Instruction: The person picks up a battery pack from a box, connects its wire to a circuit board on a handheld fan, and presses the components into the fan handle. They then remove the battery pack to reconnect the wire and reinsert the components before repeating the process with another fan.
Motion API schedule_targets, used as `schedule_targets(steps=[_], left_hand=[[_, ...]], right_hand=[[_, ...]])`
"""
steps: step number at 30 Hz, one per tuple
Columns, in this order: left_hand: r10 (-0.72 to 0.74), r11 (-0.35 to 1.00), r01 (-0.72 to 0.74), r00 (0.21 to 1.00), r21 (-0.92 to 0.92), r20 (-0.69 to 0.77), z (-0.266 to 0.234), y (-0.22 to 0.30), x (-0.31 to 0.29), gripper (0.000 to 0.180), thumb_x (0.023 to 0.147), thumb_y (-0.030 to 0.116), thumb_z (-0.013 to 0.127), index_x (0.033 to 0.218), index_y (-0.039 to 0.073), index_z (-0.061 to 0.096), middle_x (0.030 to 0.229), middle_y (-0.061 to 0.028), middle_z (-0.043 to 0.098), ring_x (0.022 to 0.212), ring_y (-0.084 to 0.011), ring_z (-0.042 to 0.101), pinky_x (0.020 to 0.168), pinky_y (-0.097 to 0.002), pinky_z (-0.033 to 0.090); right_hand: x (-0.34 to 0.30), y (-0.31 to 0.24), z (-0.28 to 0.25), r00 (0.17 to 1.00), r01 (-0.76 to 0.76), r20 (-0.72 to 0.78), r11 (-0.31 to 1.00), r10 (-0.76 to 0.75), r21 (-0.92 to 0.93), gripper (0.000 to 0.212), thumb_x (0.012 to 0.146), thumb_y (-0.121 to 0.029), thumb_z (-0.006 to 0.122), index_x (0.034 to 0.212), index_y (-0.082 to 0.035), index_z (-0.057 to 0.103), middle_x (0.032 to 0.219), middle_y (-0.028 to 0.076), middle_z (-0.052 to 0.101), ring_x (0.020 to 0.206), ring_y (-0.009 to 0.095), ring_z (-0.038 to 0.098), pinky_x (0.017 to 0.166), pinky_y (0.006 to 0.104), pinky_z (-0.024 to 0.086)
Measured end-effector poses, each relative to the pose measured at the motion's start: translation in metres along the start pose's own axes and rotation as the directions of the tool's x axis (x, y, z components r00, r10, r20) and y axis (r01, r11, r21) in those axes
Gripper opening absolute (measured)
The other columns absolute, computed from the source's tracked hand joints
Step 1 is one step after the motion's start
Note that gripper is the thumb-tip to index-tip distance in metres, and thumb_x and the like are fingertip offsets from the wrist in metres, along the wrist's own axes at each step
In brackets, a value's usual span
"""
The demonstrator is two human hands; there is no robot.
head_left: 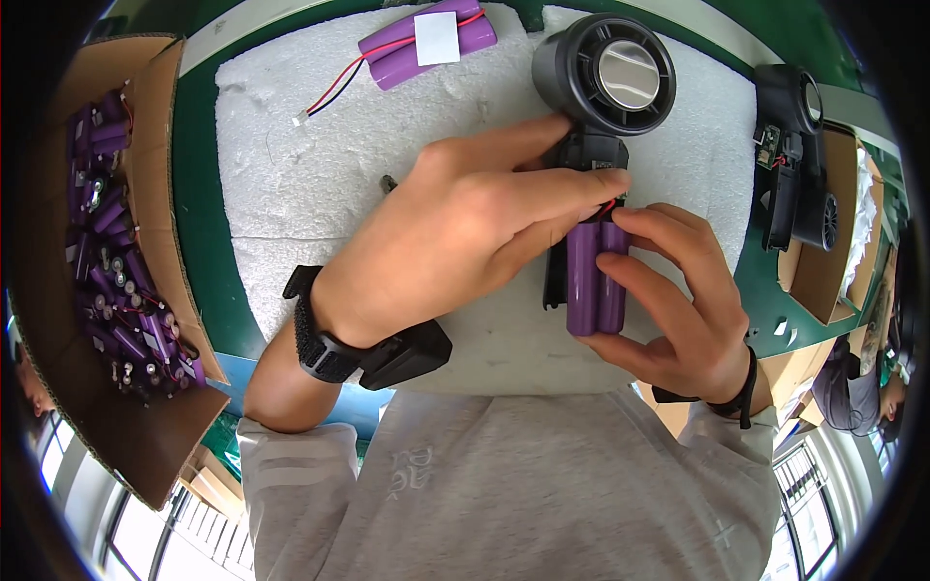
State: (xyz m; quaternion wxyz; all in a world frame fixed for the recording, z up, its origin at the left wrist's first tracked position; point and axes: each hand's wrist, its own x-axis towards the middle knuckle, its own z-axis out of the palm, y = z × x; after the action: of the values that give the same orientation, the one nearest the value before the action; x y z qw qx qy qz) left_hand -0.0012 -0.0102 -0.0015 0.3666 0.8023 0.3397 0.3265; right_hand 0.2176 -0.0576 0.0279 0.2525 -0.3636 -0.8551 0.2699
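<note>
A black handheld fan (593, 153) lies on white foam, its round head with a silver centre facing up and its handle pointing toward me. My left hand (465, 213) is closed about the fan's neck, with fingertips at the red wire (607, 206) by a small part at the handle's top. Between the fingers and thumb of my right hand (683, 300) is a purple battery pack (596, 276) of two cells, over the open handle (555, 276). My left hand covers part of the neck, and whether the pack is fully seated I cannot tell.
Another purple battery pack (475, 37) with a white label and a wired plug lies on the foam sheet (291, 126) at the back. A cardboard box (160, 223) of purple packs stands left. At right are black fan parts (806, 184) and another carton (823, 281).
</note>
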Motion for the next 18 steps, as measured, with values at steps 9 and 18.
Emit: schedule_targets(steps=[9, 18], left_hand=[[-0.026, 0.999, 0.025, 0.999, -0.043, -0.022, 0.0, 0.002, 0.002, 0.033, 0.075, -0.006, 0.071, 0.106, 0.005, 0.072, 0.083, -0.0095, 0.065, 0.062, -0.0171, 0.061, 0.053, -0.0269, 0.047], [-0.065, 0.996, 0.065, 0.998, -0.06, 0.007, -0.001, -0.003, 0.0, 0.036, 0.07, -0.005, 0.075, 0.105, 0.006, 0.073, 0.091, -0.011, 0.069, 0.069, -0.0179, 0.067, 0.057, -0.0241, 0.05]], right_hand=[[-0.006, 0.001, 0.012, 0.997, 0.003, -0.071, 0.998, -0.007, -0.058, 0.053, 0.054, -0.013, 0.087, 0.097, 0.006, 0.062, 0.124, 0.028, 0.055, 0.103, 0.041, 0.06, 0.082, 0.043, 0.056], [-0.006, -0.006, 0.02, 0.992, -0.061, -0.115, 0.993, 0.05, -0.098, 0.044, 0.054, -0.007, 0.082, 0.092, 0.004, 0.062, 0.121, 0.026, 0.057, 0.095, 0.038, 0.061, 0.075, 0.0394, 0.055]])
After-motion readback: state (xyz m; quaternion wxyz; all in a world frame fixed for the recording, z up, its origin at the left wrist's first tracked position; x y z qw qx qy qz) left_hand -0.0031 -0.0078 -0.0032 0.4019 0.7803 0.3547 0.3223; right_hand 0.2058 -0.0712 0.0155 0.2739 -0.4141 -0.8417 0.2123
